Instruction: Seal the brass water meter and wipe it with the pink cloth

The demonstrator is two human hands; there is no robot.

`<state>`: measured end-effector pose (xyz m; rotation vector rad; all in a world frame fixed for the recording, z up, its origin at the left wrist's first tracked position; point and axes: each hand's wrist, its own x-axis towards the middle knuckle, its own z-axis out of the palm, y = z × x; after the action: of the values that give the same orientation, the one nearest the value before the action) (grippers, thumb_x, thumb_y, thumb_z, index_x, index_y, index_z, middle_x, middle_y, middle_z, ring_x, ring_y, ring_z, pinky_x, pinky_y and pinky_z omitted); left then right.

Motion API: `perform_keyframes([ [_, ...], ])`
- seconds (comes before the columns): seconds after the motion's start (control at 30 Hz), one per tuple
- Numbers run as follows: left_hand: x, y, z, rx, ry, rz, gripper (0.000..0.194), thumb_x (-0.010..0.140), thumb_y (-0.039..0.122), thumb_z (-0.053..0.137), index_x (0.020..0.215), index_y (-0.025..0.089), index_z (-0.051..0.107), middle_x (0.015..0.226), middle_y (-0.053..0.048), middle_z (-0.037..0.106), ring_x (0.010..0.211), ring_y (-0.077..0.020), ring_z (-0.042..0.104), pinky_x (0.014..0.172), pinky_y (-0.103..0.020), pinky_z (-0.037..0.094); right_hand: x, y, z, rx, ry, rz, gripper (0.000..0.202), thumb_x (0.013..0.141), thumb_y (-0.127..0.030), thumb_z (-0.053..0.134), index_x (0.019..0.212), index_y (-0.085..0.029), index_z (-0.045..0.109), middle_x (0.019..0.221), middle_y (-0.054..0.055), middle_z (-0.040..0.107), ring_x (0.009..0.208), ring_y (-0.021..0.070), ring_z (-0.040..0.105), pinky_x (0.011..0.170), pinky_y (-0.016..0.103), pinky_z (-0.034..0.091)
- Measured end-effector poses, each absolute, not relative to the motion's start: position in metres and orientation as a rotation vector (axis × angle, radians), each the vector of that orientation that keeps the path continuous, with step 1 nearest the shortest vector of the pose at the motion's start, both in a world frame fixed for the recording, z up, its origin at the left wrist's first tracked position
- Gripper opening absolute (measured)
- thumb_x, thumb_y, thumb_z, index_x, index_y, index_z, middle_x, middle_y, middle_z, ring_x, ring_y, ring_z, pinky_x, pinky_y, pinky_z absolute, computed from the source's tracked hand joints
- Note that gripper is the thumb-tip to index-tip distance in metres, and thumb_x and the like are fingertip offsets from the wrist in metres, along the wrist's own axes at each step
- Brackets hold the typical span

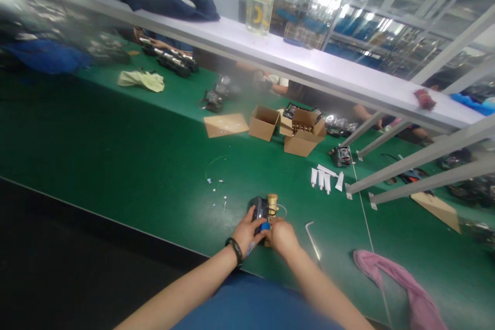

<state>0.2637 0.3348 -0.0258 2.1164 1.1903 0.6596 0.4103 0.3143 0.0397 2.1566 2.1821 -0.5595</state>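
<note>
A black device (258,208) with a brass fitting (273,200) and a thin looped wire lies near the front edge of the green table. My left hand (246,230), with a dark bracelet at the wrist, is wrapped round the device's left side. Its thumb is by a blue round part (265,226). On the right side, my right hand (282,236) has its fingers closed at the brass part; what they pinch is hidden. To the right lies a bent metal hex key (313,241).
Several white tubes (327,181), an open box of brass parts (300,142), another box (263,124) and flat cardboard (226,125) lie beyond. Small parts (225,203) are at left, a pink cloth (402,276) at right. Metal posts (410,185) support a shelf (309,64). Other people's hands show behind.
</note>
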Motion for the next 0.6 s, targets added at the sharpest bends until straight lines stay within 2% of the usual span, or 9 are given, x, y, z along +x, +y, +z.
perform_keyframes([
  [0.07, 0.2627, 0.3355, -0.0264, 2.123, 1.195, 0.656, 0.038, 0.073, 0.023, 0.064, 0.11, 0.025, 0.059, 0.142, -0.01, 0.02, 0.123, -0.0299, 0.036, 0.1, -0.041, 0.034, 0.41, 0.3124, 0.0403, 2.138, 2.256, -0.561, 0.03, 0.077, -0.031, 0.054, 0.103, -0.015, 0.057, 0.097, 0.011, 0.062, 0.086, 0.0199, 0.06, 0.074, 0.026, 0.043],
  [0.13, 0.2619, 0.3355, -0.0268, 2.127, 1.203, 0.656, 0.038, 0.072, 0.023, 0.065, 0.11, 0.025, 0.059, 0.142, -0.011, 0.021, 0.123, -0.0303, 0.036, 0.1, -0.041, 0.035, 0.4095, 0.3123, 0.0399, 2.115, 2.267, -0.571, 0.029, 0.077, -0.027, 0.052, 0.102, -0.014, 0.058, 0.097, 0.012, 0.062, 0.087, 0.0203, 0.06, 0.075, 0.027, 0.043],
  [0.33, 0.2604, 0.335, -0.0298, 2.147, 1.187, 0.667, 0.042, 0.071, 0.023, 0.064, 0.113, 0.025, 0.058, 0.143, -0.01, 0.019, 0.12, -0.0297, 0.039, 0.099, -0.04, 0.037, 0.4094, 0.3178, 0.037, 2.087, 2.204, -0.562, 0.031, 0.081, -0.037, 0.047, 0.097, -0.015, 0.06, 0.091, 0.012, 0.065, 0.082, 0.0213, 0.061, 0.07, 0.028, 0.044],
  [0.5, 0.2608, 0.3361, -0.0273, 2.161, 1.198, 0.647, 0.038, 0.073, 0.025, 0.061, 0.111, 0.025, 0.059, 0.143, -0.009, 0.019, 0.119, -0.0298, 0.04, 0.099, -0.04, 0.037, 0.4117, 0.3198, 0.0379, 2.069, 2.137, -0.544, 0.039, 0.083, -0.048, 0.042, 0.094, -0.017, 0.062, 0.085, 0.011, 0.066, 0.077, 0.0231, 0.063, 0.065, 0.03, 0.044],
  [0.6, 0.2611, 0.3371, -0.0262, 2.174, 1.189, 0.623, 0.04, 0.072, 0.024, 0.062, 0.112, 0.026, 0.058, 0.144, -0.008, 0.015, 0.119, -0.0309, 0.04, 0.098, -0.041, 0.037, 0.4108, 0.3187, 0.0411, 2.058, 2.131, -0.546, 0.038, 0.081, -0.047, 0.047, 0.098, -0.016, 0.06, 0.089, 0.012, 0.065, 0.079, 0.023, 0.062, 0.067, 0.029, 0.045],
])
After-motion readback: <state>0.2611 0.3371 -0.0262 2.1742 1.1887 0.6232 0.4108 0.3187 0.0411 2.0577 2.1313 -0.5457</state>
